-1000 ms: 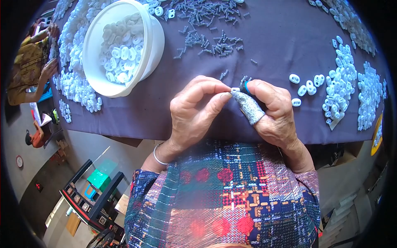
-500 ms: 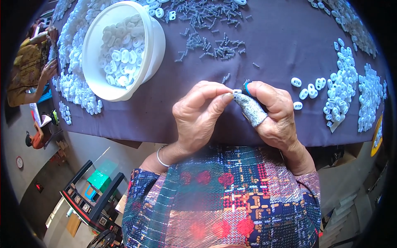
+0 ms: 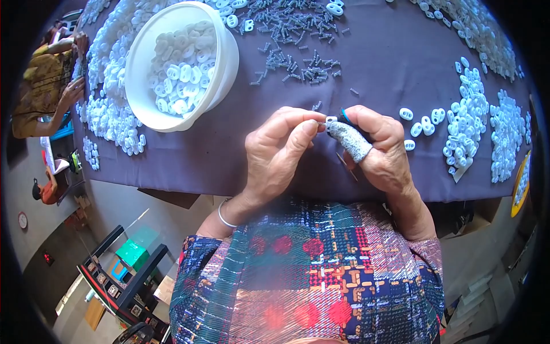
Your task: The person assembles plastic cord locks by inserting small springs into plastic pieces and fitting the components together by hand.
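Left hand (image 3: 274, 153) pinching, thumb (image 3: 301, 136) against forefinger (image 3: 293, 117), right hand (image 3: 382, 146) curled inward; hands close together, forearms (image 3: 421, 221) angled inward

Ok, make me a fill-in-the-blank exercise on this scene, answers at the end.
1. A pale bangle circles the person's ____ wrist.
2. A speckled grey cover is worn on a digit of the ____ hand.
3. Of coil springs and oval pieces, the round bucket visibly holds only ____.
4. The small piece between the left hand and right hand is coloured ____.
Missing words: left; right; oval pieces; white.
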`<action>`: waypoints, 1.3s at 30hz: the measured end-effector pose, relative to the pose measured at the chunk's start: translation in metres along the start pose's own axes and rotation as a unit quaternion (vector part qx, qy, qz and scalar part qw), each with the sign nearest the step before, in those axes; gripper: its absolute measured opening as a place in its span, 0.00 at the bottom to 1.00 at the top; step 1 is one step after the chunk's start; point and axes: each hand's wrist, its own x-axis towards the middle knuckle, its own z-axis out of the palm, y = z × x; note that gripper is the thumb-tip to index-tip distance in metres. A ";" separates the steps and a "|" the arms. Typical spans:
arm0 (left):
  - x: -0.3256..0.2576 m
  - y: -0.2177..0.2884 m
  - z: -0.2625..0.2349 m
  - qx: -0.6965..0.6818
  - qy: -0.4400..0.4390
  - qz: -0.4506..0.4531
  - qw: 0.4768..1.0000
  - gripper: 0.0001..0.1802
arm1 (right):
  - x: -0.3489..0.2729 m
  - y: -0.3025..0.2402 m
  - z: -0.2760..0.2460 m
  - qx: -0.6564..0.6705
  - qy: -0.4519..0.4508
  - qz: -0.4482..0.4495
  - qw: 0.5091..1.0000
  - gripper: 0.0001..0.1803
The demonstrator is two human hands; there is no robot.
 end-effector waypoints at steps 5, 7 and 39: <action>-0.001 0.001 0.000 0.003 -0.004 -0.006 1.000 0.07 | -0.001 -0.001 0.000 0.016 0.002 0.018 1.000 0.04; -0.001 0.002 0.001 0.009 0.006 -0.016 1.000 0.06 | -0.001 -0.001 0.001 0.010 0.004 0.016 1.000 0.04; 0.000 -0.012 0.001 0.105 0.006 0.094 0.990 0.05 | 0.008 0.007 -0.004 -0.174 -0.005 -0.165 0.971 0.09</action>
